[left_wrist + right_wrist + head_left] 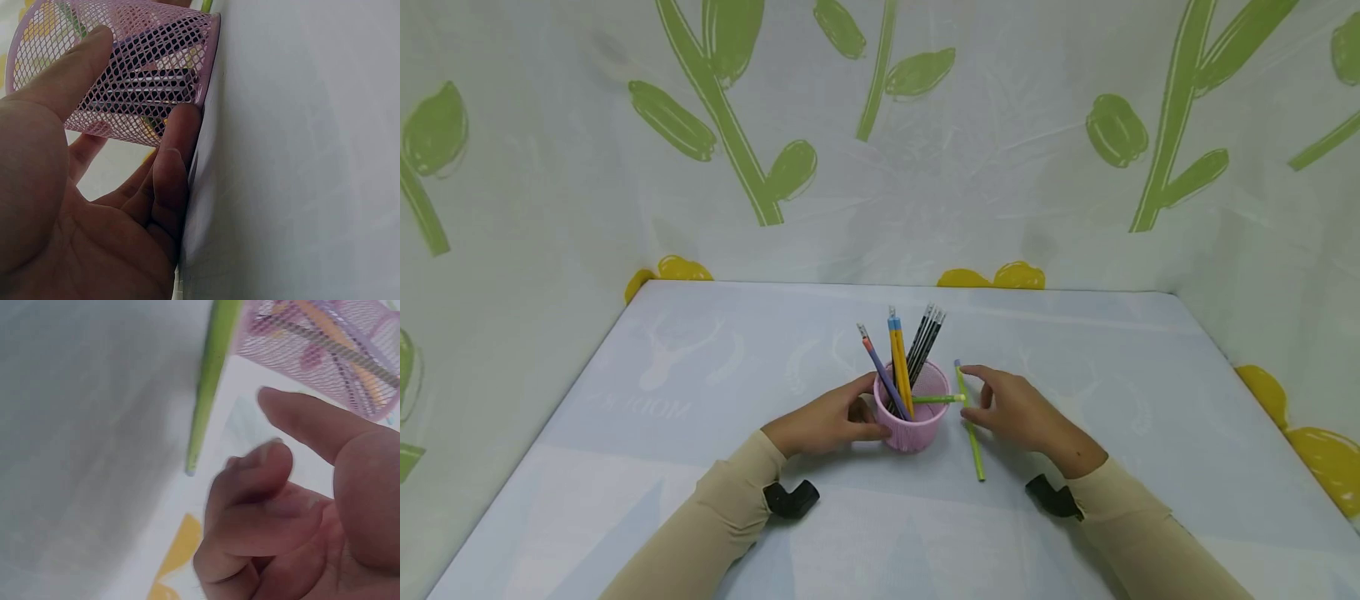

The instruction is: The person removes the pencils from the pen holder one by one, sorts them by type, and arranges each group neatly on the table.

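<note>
My left hand (pixel 831 423) holds the side of a pink mesh pencil cup (pixel 914 437), thumb and fingers around its wall near the base. Inside lean several black pencils (pixel 927 343), yellow pencils with blue ends (pixel 902 367), a purple pencil (pixel 882 372) and a green pencil (pixel 934 399) that sticks out over the right rim. Right of the cup, another green pencil (pixel 975 450) lies on the table. My right hand (pixel 1021 410) is over that pencil, thumb and index finger spread apart. In the right wrist view, the green pencil (pixel 212 381) lies beyond the fingers, not gripped.
The pale tabletop (pixel 647 517) has faint printed patterns. White fabric walls (pixel 1015 200) with green leaf and yellow prints enclose its back and sides. A black wrist camera (pixel 793 500) sits at the left cuff, another wrist camera (pixel 1051 497) at the right cuff.
</note>
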`<action>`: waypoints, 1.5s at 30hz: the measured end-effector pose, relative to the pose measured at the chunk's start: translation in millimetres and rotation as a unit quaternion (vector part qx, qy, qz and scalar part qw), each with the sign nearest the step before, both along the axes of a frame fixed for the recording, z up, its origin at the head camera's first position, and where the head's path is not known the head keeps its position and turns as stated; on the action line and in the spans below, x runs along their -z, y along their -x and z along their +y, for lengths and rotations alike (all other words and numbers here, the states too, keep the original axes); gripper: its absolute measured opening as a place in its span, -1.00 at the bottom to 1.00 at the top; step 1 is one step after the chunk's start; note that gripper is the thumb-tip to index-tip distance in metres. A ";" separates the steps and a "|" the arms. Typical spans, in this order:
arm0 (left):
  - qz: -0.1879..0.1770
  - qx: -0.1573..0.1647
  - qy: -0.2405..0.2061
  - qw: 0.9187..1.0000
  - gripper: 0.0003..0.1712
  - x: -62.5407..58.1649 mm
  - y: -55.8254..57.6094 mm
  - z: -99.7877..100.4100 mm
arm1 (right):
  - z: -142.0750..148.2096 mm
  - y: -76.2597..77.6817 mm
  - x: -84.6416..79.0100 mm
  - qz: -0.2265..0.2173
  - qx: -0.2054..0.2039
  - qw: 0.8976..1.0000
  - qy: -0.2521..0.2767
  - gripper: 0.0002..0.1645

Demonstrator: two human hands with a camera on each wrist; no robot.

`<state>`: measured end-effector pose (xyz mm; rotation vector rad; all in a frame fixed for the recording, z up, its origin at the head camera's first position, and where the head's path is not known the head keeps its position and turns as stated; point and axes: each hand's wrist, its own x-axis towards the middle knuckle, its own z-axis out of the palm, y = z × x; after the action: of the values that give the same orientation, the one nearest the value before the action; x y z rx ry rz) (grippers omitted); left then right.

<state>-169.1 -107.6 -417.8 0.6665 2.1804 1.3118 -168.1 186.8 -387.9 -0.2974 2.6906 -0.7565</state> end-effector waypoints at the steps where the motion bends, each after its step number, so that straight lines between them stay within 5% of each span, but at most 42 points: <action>1: 0.000 0.000 0.000 1.000 -0.16 0.0 -0.1 0.1 | -0.7 -1.0 -1.6 0.014 0.000 1.000 -0.001 -0.18; 12: 0.004 0.001 0.004 1.000 -0.15 -0.9 0.6 0.2 | -7.3 -21.9 -23.3 0.163 -0.034 0.981 0.102 -0.55; 27: 0.004 -0.002 0.006 1.000 -0.12 -0.5 1.1 -0.2 | -13.2 -34.7 -37.6 0.140 -0.066 0.974 0.162 -0.66; 45: 0.001 0.003 0.000 1.000 -0.16 1.8 0.9 1.1 | -11.2 -35.5 -35.0 0.115 -0.072 0.972 0.191 -0.74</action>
<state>-170.0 -106.5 -419.5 0.6735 2.1786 1.3098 -132.7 175.6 -352.9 -0.7061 2.6749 -1.2613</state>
